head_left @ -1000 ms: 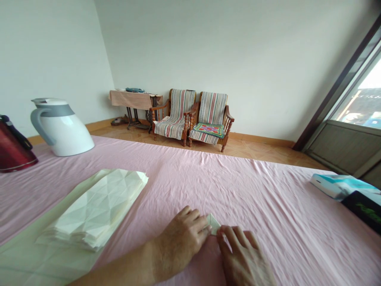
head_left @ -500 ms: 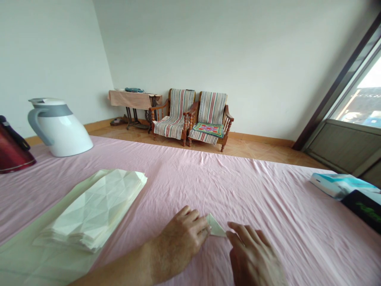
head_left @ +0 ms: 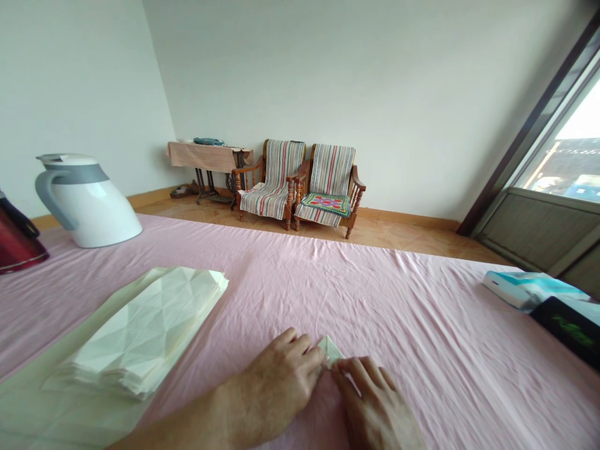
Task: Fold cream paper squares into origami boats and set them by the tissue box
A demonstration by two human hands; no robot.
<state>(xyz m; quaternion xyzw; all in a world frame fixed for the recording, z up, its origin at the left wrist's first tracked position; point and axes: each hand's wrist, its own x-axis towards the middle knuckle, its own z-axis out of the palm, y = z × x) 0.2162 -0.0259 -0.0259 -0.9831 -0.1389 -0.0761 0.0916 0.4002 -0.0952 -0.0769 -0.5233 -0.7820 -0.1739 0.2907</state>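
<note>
A small folded piece of pale paper [head_left: 329, 349] lies on the pink cloth, its pointed tip showing between my hands. My left hand [head_left: 285, 378] is closed, fingers curled down onto the paper's left side. From the right, my right hand [head_left: 370, 394] pinches the paper's lower right part, thumb and fingertips together. The lower half of the paper is hidden by the fingers. To the left, a stack of creased pale paper sheets [head_left: 159, 319] rests on a larger flat sheet [head_left: 28, 400].
A white and grey jug [head_left: 96, 206] and a red flask [head_left: 19, 240] stand at the left. At the right lie a blue and white packet [head_left: 529, 290] and a black box [head_left: 565, 328]. Beyond the pink cloth [head_left: 300, 275] are two wooden armchairs [head_left: 323, 181].
My right hand has moved left onto the paper's right part, covering a corner that showed before. The left hand stays on the paper. The view has shifted slightly.
</note>
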